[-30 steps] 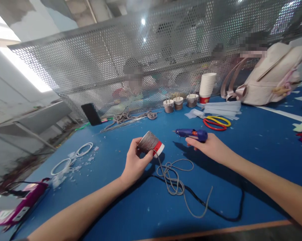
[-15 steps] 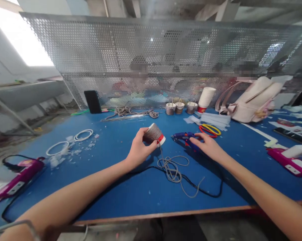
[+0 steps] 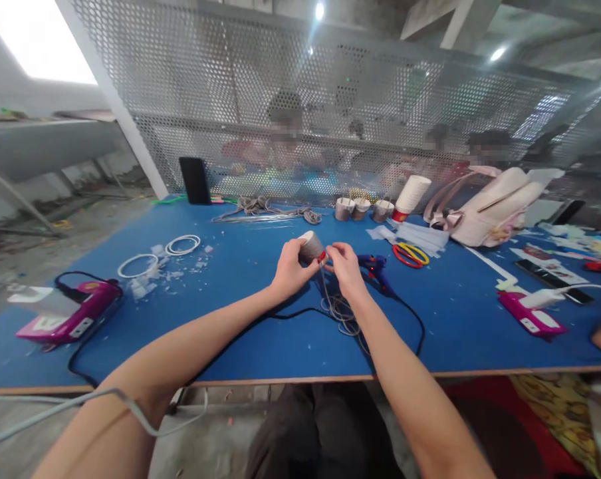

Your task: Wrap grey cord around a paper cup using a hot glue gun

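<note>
My left hand [image 3: 291, 271] is wrapped round a paper cup [image 3: 310, 246] wound with grey cord, tilted above the blue table; a red band shows near its rim. My right hand [image 3: 349, 269] is at the rim end of the cup with its fingers drawn together. What those fingers pinch, cup edge or cord, is hidden. Grey cord [image 3: 343, 313] runs down from the cup into a loose tangle, partly behind my right forearm. Just right of that hand lies a blue glue gun [image 3: 377, 267] on the table, its black cable trailing toward the front.
White rings [image 3: 183, 245] and glue scraps lie left. Magenta power strips [image 3: 88, 313] sit at both sides. Behind are a phone [image 3: 195, 179], cord bundles [image 3: 258, 205], small cups [image 3: 345, 209], stacked cups [image 3: 413, 194], glue sticks [image 3: 423, 234], coloured rings [image 3: 410, 254] and a bag [image 3: 490, 206]. Mesh stands behind.
My right hand has let go of the glue gun, which now lies on the table, and has moved left to the cup's rim. My left hand still holds the cup. The view has shifted.
</note>
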